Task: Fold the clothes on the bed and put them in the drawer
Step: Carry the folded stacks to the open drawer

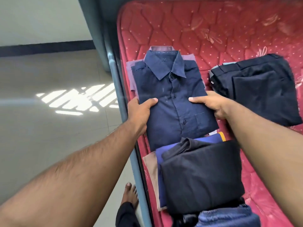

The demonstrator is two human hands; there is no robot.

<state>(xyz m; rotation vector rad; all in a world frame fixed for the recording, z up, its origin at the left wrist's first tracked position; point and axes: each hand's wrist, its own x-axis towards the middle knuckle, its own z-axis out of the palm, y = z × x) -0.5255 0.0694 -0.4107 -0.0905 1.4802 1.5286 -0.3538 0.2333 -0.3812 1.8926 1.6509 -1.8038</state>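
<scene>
The folded navy shirt (172,102) lies collar-away on the mauve shirt (133,74) on the bed (229,38), its long sides pinched by left hand (139,112) and right hand (211,104), each grip holding cloth.

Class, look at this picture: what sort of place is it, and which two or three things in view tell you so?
Most likely a bedroom in a home. A quilted red mattress lies on a grey bed frame, folded clothes such as a navy shirt are stacked on it, and a tiled floor lies beside the bed.
</scene>
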